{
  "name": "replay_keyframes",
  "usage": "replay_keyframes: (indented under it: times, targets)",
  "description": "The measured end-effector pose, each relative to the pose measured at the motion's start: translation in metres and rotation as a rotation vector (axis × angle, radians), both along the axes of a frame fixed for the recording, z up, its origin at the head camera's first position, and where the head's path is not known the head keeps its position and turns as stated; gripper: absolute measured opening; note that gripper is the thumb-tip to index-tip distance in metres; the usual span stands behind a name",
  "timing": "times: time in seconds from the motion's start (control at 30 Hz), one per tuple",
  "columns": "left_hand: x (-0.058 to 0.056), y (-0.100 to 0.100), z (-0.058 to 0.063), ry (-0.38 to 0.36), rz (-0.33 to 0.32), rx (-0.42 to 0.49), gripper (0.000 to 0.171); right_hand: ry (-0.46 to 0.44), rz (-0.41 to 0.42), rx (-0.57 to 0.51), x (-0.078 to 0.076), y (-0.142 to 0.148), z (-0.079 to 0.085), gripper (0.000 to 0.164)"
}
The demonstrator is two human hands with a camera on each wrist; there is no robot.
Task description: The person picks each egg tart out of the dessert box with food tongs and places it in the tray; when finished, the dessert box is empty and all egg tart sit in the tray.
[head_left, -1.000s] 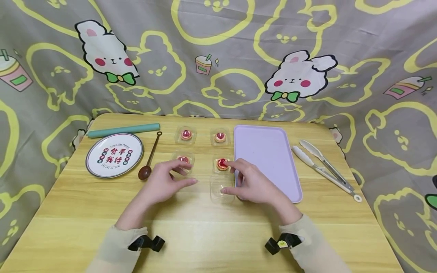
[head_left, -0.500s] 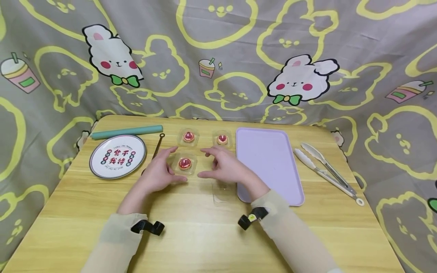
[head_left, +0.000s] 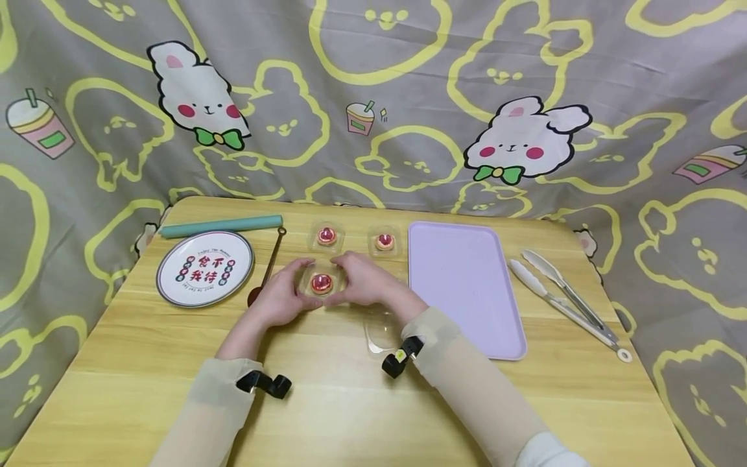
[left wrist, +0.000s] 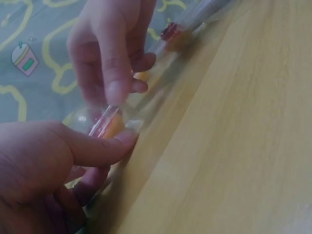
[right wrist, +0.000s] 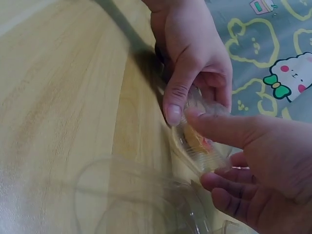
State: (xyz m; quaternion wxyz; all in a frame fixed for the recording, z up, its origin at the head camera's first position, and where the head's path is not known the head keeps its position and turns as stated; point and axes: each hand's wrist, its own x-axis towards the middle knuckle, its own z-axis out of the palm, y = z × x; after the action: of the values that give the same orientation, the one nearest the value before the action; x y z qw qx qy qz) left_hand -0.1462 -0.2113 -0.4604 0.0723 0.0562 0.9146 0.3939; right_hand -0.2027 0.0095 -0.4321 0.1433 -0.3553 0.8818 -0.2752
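Observation:
Both hands hold a small clear plastic box (head_left: pixel 321 297) with a red-topped tart (head_left: pixel 321 283) inside. My left hand (head_left: pixel 284 295) grips its left side, with the thumb (left wrist: pixel 109 147) at the near edge. On the other side my right hand (head_left: pixel 367 280) pinches the box between thumb and curled fingers, as the right wrist view shows. Behind it stand two more boxed tarts, one at the left (head_left: pixel 327 235) and one at the right (head_left: pixel 384 241). A clear plastic piece with no tart (head_left: pixel 382 332) lies below the right wrist, partly covered by the arm.
A lilac tray (head_left: pixel 461 292) lies to the right, with metal tongs (head_left: pixel 566 301) beyond it. At the left are a white plate (head_left: pixel 204 288), a dark brown spoon (head_left: pixel 273 263) and a green roll (head_left: pixel 222 226). A patterned curtain hangs behind the table.
My right hand has moved left from another boxed tart, which its arm now hides, to the right side of this box. The left hand has closed in and both now grip it.

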Motion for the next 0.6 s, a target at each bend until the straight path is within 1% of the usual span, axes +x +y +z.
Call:
replay_keyframes:
  times: [0.1, 0.23, 0.33, 0.4, 0.5, 0.6]
  targets:
    - [0.001, -0.001, -0.001, 0.013, 0.014, 0.031, 0.090, -0.012, 0.019, 0.008, -0.002, -0.004, 0.000, 0.089]
    - [0.002, -0.001, -0.004, 0.037, 0.013, 0.066, 0.091, -0.031, 0.023, 0.008, -0.003, -0.006, -0.001, 0.087]
    - [0.002, -0.002, -0.008, 0.043, 0.018, 0.071, 0.092, -0.040, 0.033, -0.001, -0.004, -0.008, -0.001, 0.084]
    - [0.002, -0.002, -0.010, 0.037, 0.016, 0.082, 0.092, -0.050, 0.042, -0.011, -0.005, -0.010, -0.002, 0.078]
    - [0.002, -0.001, -0.011, 0.005, 0.025, 0.109, 0.089, -0.068, 0.041, -0.021, -0.005, -0.011, -0.003, 0.070]
    - [0.003, -0.002, -0.010, -0.027, 0.051, 0.111, 0.084, -0.082, 0.021, -0.024, -0.004, -0.011, -0.003, 0.073]
